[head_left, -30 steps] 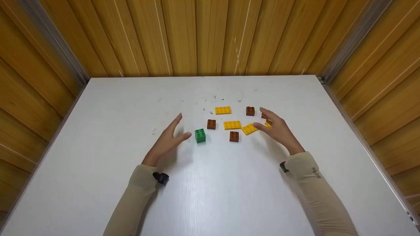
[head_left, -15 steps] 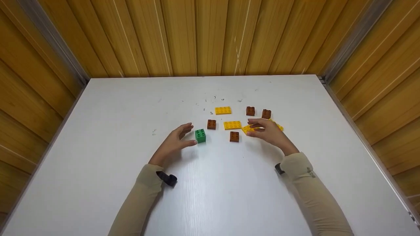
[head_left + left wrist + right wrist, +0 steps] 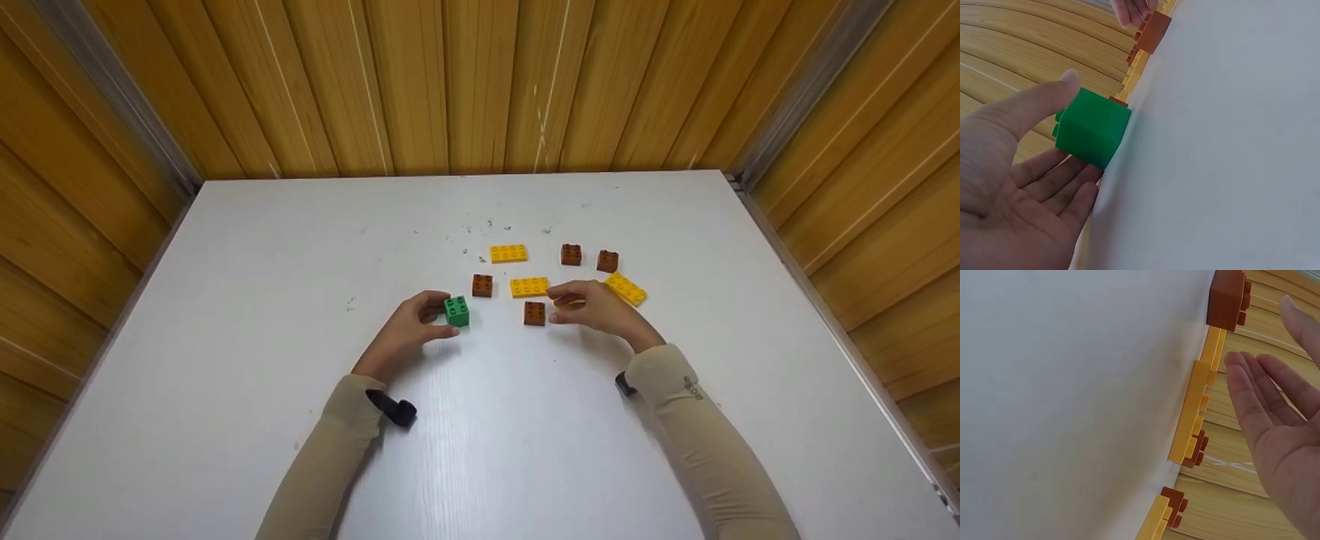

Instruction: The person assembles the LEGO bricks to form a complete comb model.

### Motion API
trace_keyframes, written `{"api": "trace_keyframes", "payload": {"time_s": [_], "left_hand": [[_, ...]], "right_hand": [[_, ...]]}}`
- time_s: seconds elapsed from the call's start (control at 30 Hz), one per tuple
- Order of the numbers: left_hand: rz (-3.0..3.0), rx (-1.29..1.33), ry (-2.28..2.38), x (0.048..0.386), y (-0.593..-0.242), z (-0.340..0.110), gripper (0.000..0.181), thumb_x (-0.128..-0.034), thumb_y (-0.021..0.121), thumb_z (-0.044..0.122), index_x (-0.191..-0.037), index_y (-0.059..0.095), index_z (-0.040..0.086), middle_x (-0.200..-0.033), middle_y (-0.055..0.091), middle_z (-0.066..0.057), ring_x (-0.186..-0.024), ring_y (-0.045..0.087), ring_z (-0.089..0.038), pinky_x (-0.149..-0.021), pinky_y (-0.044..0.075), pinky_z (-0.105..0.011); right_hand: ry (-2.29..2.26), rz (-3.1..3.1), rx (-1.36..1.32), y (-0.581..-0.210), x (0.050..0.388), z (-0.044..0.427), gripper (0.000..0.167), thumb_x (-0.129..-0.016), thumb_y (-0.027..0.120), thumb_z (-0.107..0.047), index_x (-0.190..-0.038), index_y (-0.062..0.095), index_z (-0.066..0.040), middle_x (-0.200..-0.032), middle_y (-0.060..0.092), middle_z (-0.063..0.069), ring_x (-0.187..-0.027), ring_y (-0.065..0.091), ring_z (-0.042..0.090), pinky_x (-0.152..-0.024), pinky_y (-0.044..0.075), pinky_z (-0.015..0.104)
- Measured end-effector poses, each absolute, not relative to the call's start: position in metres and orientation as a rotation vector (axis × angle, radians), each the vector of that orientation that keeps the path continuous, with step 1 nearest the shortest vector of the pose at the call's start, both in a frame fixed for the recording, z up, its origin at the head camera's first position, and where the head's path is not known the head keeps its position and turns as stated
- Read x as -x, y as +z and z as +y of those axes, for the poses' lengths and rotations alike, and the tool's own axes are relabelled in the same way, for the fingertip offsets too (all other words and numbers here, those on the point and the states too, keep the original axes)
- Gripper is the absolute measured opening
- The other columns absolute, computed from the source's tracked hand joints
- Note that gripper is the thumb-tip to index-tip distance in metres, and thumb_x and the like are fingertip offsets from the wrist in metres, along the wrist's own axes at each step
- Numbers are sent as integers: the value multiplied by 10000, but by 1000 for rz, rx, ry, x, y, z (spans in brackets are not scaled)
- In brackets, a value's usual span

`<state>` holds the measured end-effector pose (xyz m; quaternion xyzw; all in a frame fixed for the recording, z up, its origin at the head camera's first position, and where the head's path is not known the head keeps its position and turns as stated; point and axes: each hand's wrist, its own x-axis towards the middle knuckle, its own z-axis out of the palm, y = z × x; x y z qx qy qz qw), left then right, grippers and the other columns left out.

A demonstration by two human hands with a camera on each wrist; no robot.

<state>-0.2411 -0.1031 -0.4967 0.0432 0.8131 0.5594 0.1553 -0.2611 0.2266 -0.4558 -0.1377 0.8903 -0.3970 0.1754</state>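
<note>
A green toy building brick (image 3: pixel 457 311) stands on the white table, with my left hand (image 3: pixel 411 326) around its left side. In the left wrist view the thumb is by one edge of the green brick (image 3: pixel 1092 126) and the fairly straight fingers are by the opposite side; whether they touch it I cannot tell. My right hand (image 3: pixel 596 309) hovers just right of a brown brick (image 3: pixel 535 313), thumb and fingers apart. Nothing is between the fingers of the right hand (image 3: pixel 1280 399) in the right wrist view. It partly hides a yellow brick below it in the head view.
Flat yellow bricks lie behind: one (image 3: pixel 529 286) in the middle, one (image 3: pixel 509 253) farther back, one (image 3: pixel 625 289) at right. More brown bricks sit at left (image 3: pixel 482 286) and back right (image 3: pixel 571 254), (image 3: pixel 607 261). Wood-patterned panels (image 3: pixel 480 90) rise beyond the table (image 3: pixel 480 450).
My left hand has moved right, bringing thumb and fingers around the green brick. My right hand has come left and nearer, from over the yellow bricks to beside the front brown brick.
</note>
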Motion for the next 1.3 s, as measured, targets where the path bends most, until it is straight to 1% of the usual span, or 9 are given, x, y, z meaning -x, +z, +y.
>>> {"api": "trace_keyframes", "payload": {"time_s": [0.07, 0.3, 0.57, 0.67, 0.8, 0.93, 1.07, 1.3], "left_hand": [[2346, -118, 1593, 241, -497, -102, 643, -763, 808, 196, -1334, 514, 161, -1353, 550, -27, -1283, 499, -203, -1116, 367, -376], [2432, -171, 1593, 243, -499, -98, 548, -773, 797, 143, -1270, 568, 113, -1254, 603, -64, -1196, 557, -227, -1063, 428, -363], [2492, -138, 1578, 243, -500, -95, 436, -813, 753, 115, -1220, 598, 113, -1210, 623, -65, -1162, 570, -215, -1043, 441, -359], [2491, -125, 1579, 243, -500, -94, 430, -815, 750, 113, -1219, 601, 111, -1204, 622, -67, -1144, 571, -213, -1035, 445, -364], [2480, -80, 1575, 242, -499, -94, 434, -813, 752, 116, -1220, 603, 117, -1199, 621, -63, -1125, 568, -211, -1030, 447, -365], [2471, -51, 1569, 242, -499, -93, 442, -812, 751, 117, -1229, 603, 124, -1203, 619, -57, -1122, 565, -206, -1035, 444, -366], [2461, -53, 1586, 243, -498, -92, 442, -808, 752, 114, -1226, 610, 116, -1196, 622, -61, -1116, 567, -209, -1032, 447, -360], [2453, -113, 1609, 242, -500, -90, 430, -800, 751, 87, -1210, 626, 97, -1182, 645, -69, -1129, 587, -213, -1016, 460, -355]], "right_hand": [[-1094, 2523, 419, -456, 262, 225, 504, -857, 724, -242, -1308, 583, -68, -1312, 592, 122, -1179, 571, 284, -1029, 449, 451], [-1010, 2528, 454, -458, 266, 219, 546, -826, 753, -265, -1299, 585, -52, -1257, 623, 125, -1136, 598, 267, -1007, 467, 427], [-960, 2525, 446, -459, 272, 209, 541, -814, 767, -249, -1289, 594, -56, -1222, 637, 123, -1120, 598, 267, -1002, 467, 435], [-934, 2534, 450, -458, 272, 205, 542, -811, 772, -241, -1288, 595, -55, -1222, 631, 124, -1108, 586, 258, -1005, 462, 433], [-891, 2547, 438, -458, 273, 200, 534, -801, 781, -240, -1280, 605, -80, -1210, 628, 100, -1088, 570, 242, -1010, 454, 422], [-874, 2553, 421, -458, 274, 197, 506, -795, 786, -221, -1258, 618, -105, -1217, 623, 82, -1102, 563, 237, -1019, 445, 420], [-885, 2558, 409, -458, 274, 198, 490, -794, 786, -205, -1248, 623, -119, -1251, 612, 78, -1129, 552, 238, -1037, 431, 430], [-874, 2567, 414, -458, 274, 199, 465, -784, 796, -214, -1213, 643, -123, -1239, 617, 76, -1108, 545, 238, -1024, 432, 429]]}}
